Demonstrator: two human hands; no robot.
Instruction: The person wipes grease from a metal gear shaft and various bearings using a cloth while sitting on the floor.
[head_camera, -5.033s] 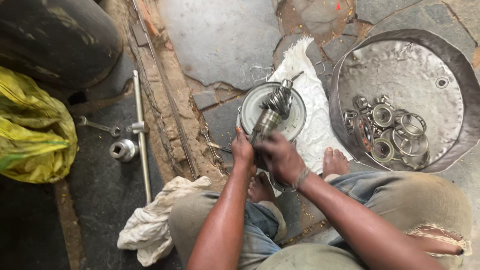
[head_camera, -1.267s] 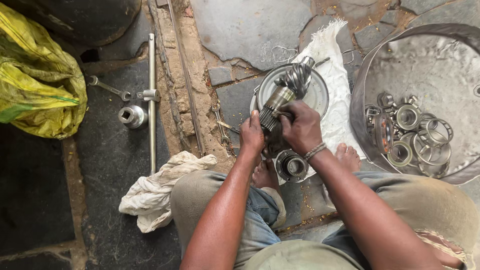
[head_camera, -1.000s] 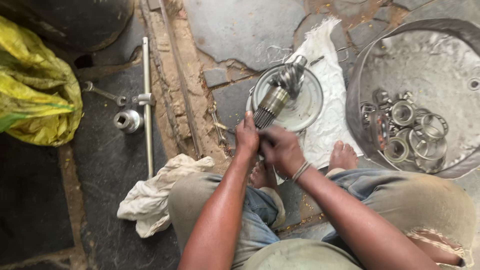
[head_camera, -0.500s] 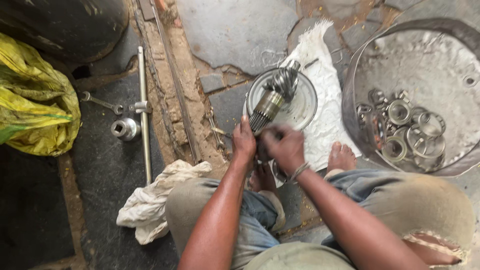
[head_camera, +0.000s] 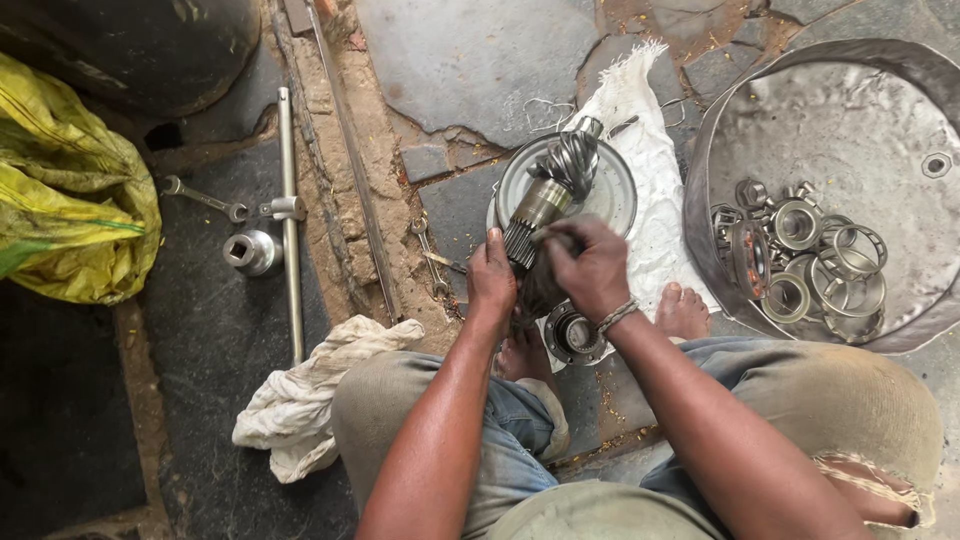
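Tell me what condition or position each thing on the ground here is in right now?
left hand: gripping the shaft's lower end
right hand: closed around the shaft
pinion shaft: tilted, gear end over the round dish
round dish: lying on white cloth
big metal pan: holding loose bearing rings
flanged hub: lying flat by the foot
long bar: lying flat
socket: upright, opening up
rag: crumpled
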